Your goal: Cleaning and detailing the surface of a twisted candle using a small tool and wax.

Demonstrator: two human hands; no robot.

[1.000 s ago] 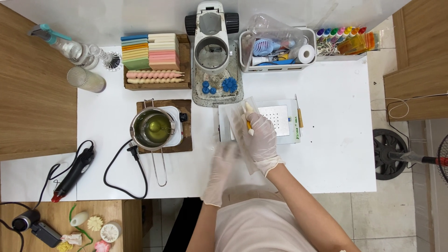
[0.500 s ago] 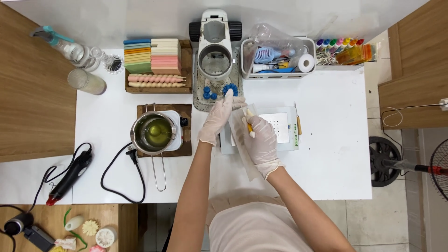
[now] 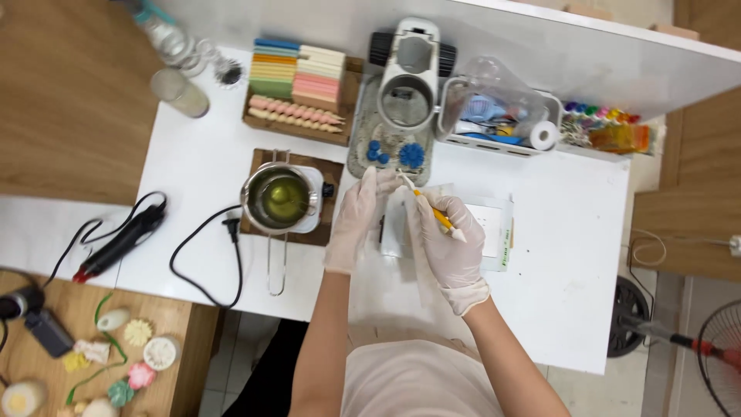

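Head view: I see my gloved right hand (image 3: 451,247) with fingers closed around a thin yellow-and-white tool (image 3: 432,210), while my gloved left hand (image 3: 356,216) rests fingers extended against a small clear plastic mould (image 3: 394,225) on the white counter (image 3: 571,262).

Your right hand (image 3: 451,247) covers most of the yellow-handled tool (image 3: 434,212), so the grip can't be read. Your left hand (image 3: 356,218) hides part of the clear mould (image 3: 395,225); its contents can't be told. Spray bottle (image 3: 166,35) cut off by the top edge. Fan (image 3: 722,347) cut off at right.
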